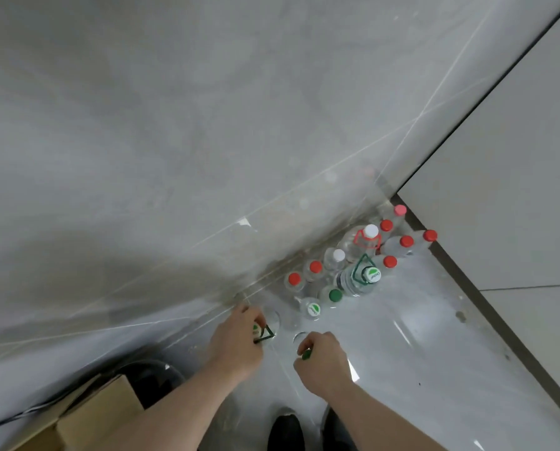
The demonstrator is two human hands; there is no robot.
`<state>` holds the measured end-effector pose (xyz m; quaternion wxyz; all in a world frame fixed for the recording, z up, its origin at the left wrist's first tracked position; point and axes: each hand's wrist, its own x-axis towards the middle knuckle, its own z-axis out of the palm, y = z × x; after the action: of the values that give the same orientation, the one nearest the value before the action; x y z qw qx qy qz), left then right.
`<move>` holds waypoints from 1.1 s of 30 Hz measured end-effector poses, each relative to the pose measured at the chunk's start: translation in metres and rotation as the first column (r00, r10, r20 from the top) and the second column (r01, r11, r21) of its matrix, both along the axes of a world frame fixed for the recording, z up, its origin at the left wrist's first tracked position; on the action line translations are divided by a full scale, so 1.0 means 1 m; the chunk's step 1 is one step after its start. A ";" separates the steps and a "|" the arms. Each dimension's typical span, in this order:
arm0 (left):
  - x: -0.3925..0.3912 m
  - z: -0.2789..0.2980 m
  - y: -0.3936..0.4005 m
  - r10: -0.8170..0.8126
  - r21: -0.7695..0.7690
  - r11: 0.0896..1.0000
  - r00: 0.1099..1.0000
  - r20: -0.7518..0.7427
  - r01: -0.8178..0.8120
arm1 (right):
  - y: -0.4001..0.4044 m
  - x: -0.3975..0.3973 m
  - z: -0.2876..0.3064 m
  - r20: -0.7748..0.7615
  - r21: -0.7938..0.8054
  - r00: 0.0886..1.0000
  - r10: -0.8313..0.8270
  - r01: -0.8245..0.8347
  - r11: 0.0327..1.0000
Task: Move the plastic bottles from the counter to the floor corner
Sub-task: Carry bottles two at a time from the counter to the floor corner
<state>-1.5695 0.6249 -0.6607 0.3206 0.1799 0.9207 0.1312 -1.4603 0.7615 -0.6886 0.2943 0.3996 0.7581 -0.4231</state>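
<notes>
While I look down through the head view, both hands are low at the floor [402, 336] near the wall [174, 157]. Left hand [236, 343] has its fingers [244, 312] curled round the top of a clear bottle with a green carry loop [265, 335], gripping it at the neck; the bottle stands on the floor just beside the wall base. Right hand [324, 361] is closed round the green cap [306, 354] of a second clear bottle [299, 338], body mostly hidden under the hand. Cluster of plastic bottles [353, 265] already sits in the floor corner, upright, packed between wall and the white cabinet panel [499, 190]: mostly red caps, two white, some green. Both held bottles are at the near end of that row. Cardboard box [86, 418] bottom left, dark shoes [285, 431] at the bottom edge.
</notes>
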 end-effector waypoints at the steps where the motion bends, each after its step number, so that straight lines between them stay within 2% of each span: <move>1: -0.002 -0.011 0.002 -0.008 0.005 1.000 1.000 0.005 0.008 | -0.001 -0.002 -0.012 0.005 0.003 1.000 -0.004 0.004 1.000; 6: -0.018 -0.051 0.013 -0.028 0.016 0.999 1.000 0.002 0.028 | -0.004 -0.011 -0.060 0.017 0.023 0.999 0.040 -0.040 0.999; 10: -0.028 -0.064 0.031 -0.043 0.069 0.997 0.999 0.000 0.043 | -0.008 -0.021 -0.089 0.010 0.051 0.993 0.116 -0.117 0.992; 14: -0.034 -0.069 0.037 -0.101 0.072 0.992 0.995 -0.008 0.101 | -0.013 -0.030 -0.105 0.014 0.070 0.994 0.111 -0.112 0.991; 21: -0.034 -0.069 0.029 -0.214 0.063 0.974 0.976 -0.051 0.217 | -0.016 -0.024 -0.114 -0.036 0.070 0.992 0.124 -0.121 0.990; 26: -0.034 -0.065 0.032 -0.231 0.056 0.970 0.970 -0.072 0.235 | -0.018 -0.023 -0.114 -0.063 0.017 0.989 0.134 -0.133 0.991; 33: -0.024 -0.056 0.023 -0.240 -0.021 0.971 0.971 -0.014 0.240 | -0.012 -0.013 -0.082 -0.054 -0.015 0.988 0.146 -0.147 0.989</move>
<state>-1.5932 0.6477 -0.7164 0.3284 0.2878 0.8959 0.0811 -1.4737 0.7500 -0.7703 0.3083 0.3289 0.7889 -0.4177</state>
